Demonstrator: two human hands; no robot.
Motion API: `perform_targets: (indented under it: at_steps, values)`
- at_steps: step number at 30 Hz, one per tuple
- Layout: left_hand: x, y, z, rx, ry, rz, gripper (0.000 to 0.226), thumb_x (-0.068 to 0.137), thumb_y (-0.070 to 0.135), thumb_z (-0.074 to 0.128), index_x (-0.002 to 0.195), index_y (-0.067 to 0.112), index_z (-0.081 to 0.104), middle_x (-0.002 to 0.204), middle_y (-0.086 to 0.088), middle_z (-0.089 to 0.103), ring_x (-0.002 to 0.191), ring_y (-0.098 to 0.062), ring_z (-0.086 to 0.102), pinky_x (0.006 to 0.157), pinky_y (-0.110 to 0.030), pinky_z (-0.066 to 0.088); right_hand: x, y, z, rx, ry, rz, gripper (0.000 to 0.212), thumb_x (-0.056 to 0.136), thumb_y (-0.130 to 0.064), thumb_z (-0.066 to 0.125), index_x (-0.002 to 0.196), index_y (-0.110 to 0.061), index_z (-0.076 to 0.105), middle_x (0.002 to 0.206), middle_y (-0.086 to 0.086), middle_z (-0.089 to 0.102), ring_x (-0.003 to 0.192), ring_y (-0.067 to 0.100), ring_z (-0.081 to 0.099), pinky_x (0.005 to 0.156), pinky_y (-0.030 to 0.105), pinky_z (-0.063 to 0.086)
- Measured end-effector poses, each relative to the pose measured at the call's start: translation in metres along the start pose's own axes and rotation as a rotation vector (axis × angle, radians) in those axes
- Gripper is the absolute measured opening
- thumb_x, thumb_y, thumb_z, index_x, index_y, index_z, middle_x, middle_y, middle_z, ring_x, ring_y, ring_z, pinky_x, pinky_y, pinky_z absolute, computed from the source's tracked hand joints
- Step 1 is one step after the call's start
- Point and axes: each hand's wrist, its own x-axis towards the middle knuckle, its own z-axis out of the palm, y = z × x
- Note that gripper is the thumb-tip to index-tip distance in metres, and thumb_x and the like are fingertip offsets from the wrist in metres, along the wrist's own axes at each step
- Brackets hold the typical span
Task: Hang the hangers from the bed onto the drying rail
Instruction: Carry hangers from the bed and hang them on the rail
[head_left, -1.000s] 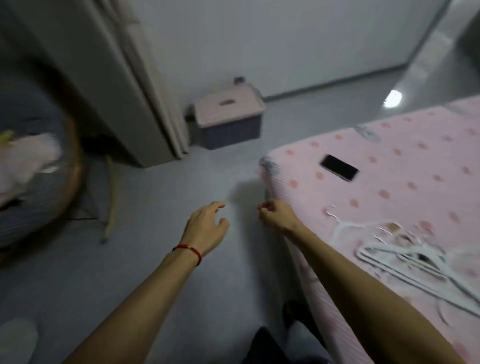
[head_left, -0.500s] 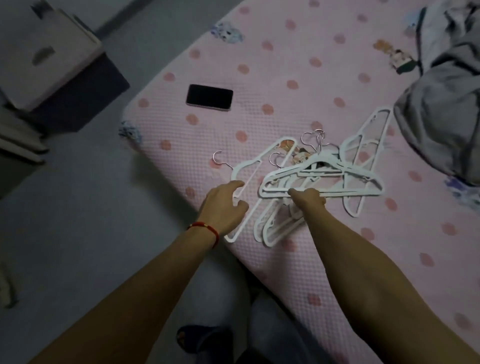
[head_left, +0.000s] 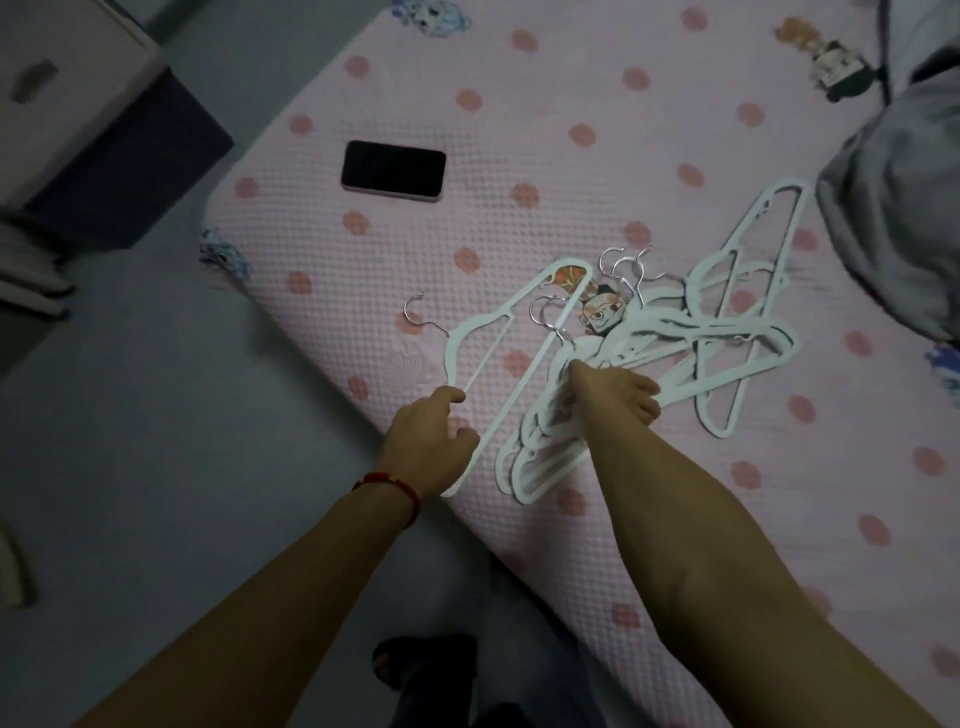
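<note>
White plastic hangers (head_left: 649, 343) | quilted bed (head_left: 519, 130) | left hand (head_left: 431, 441) grips one | right hand (head_left: 613, 395) grips pile

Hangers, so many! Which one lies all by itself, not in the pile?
The leftmost white hanger, at the bed's corner edge beside the left hand. The other hangers lie tangled under the right hand.

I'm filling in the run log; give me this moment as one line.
phase: gathering | left hand: on the leftmost hanger | right hand: on the hanger pile | all lie on bed
</note>
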Motion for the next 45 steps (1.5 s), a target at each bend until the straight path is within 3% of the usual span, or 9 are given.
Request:
perform_targets:
  at_steps: [7, 11, 16, 21, 25, 27, 30, 36, 45]
  values:
    - [-0.02, 0.005, -0.021, -0.02, 0.056, 0.041, 0.042, 0.089, 0.018, 0.06, 0.131, 0.016, 0.054, 0.115, -0.006, 0.062, 0.102, -0.018, 0.056, 0.084, -0.024, 0.041, -0.026, 0.039, -0.02, 0.136, 0.088, -0.101, 0.13, 0.066, -0.064, 0.07, 0.154, 0.001, 0.0, 0.14, 0.031, 0.03, 0.119, 0.04, 0.036, 0.083, 0.042, 0.039]
    - [-0.042, 0.002, -0.028, -0.086, 0.047, 0.042, 0.043, 0.089, 0.02, 0.061, 0.131, 0.019, 0.054, 0.117, -0.005, 0.061, 0.099, -0.013, 0.054, 0.085, -0.023, 0.043, -0.061, 0.073, -0.051, 0.335, 0.081, -0.317, 0.11, 0.075, -0.054, 0.069, 0.155, -0.008, 0.008, 0.147, 0.027, 0.028, 0.128, 0.043, 0.032, 0.094, 0.052, 0.043]
    - [-0.063, 0.007, -0.058, -0.174, 0.124, 0.148, 0.046, 0.091, 0.021, 0.06, 0.136, 0.02, 0.05, 0.133, -0.003, 0.056, 0.122, -0.017, 0.052, 0.1, -0.026, 0.041, -0.123, 0.093, -0.099, 0.414, -0.57, -0.74, 0.091, 0.076, -0.042, 0.062, 0.156, -0.024, 0.023, 0.142, 0.012, 0.045, 0.118, 0.03, 0.057, 0.093, 0.046, 0.054]
    - [-0.092, -0.015, -0.126, -0.075, 0.334, 0.306, 0.082, 0.091, 0.042, 0.061, 0.155, 0.022, 0.014, 0.161, 0.001, 0.017, 0.148, -0.015, 0.011, 0.122, -0.036, 0.011, -0.216, 0.071, -0.122, -0.079, -1.076, -1.005, 0.071, 0.081, -0.043, 0.063, 0.148, -0.035, 0.039, 0.133, 0.01, 0.059, 0.114, 0.024, 0.066, 0.097, 0.045, 0.055]
    - [-0.149, -0.073, -0.184, 0.103, 0.474, 0.381, 0.035, 0.09, 0.05, 0.053, 0.119, 0.031, 0.059, 0.124, 0.013, 0.053, 0.126, -0.005, 0.039, 0.108, -0.052, 0.031, -0.293, 0.053, -0.113, -0.388, -1.387, -1.133, 0.047, 0.093, -0.022, 0.051, 0.139, -0.029, 0.055, 0.134, 0.015, 0.059, 0.122, 0.034, 0.059, 0.101, 0.05, 0.052]
    - [-0.186, -0.101, -0.202, 0.025, 0.504, 0.337, 0.017, 0.093, 0.041, 0.058, 0.094, 0.025, 0.066, 0.092, 0.018, 0.058, 0.096, 0.003, 0.05, 0.093, -0.039, 0.041, -0.332, 0.043, -0.105, -0.627, -1.374, -1.302, 0.05, 0.09, -0.023, 0.051, 0.14, -0.025, 0.054, 0.136, 0.01, 0.059, 0.125, 0.027, 0.057, 0.104, 0.046, 0.05]
    - [-0.249, -0.138, -0.211, 0.017, 0.627, 0.207, 0.03, 0.094, 0.046, 0.051, 0.084, 0.022, 0.066, 0.079, 0.009, 0.065, 0.077, -0.006, 0.06, 0.07, -0.032, 0.048, -0.399, 0.023, -0.089, -0.904, -1.075, -1.833, 0.062, 0.086, -0.054, 0.063, 0.145, -0.04, 0.046, 0.147, -0.013, 0.05, 0.134, 0.006, 0.048, 0.114, 0.044, 0.041]
    - [-0.351, -0.214, -0.181, 0.392, 1.166, -0.168, 0.032, 0.095, 0.042, 0.043, 0.084, 0.021, 0.066, 0.072, 0.0, 0.061, 0.064, -0.022, 0.06, 0.051, -0.034, 0.046, -0.572, 0.063, -0.066, -0.782, -0.95, -2.709, 0.064, 0.089, -0.051, 0.067, 0.146, -0.031, 0.047, 0.143, -0.012, 0.056, 0.124, 0.001, 0.055, 0.105, 0.021, 0.043]
    - [-0.472, -0.288, -0.143, 0.389, 1.445, -0.535, 0.031, 0.086, 0.024, 0.045, 0.088, 0.014, 0.074, 0.068, -0.007, 0.065, 0.056, -0.028, 0.059, 0.05, -0.031, 0.045, -0.681, 0.218, 0.023, -0.715, -1.38, -3.079, 0.027, 0.098, -0.03, 0.065, 0.119, -0.014, 0.073, 0.119, -0.005, 0.073, 0.108, 0.007, 0.068, 0.09, 0.032, 0.055]
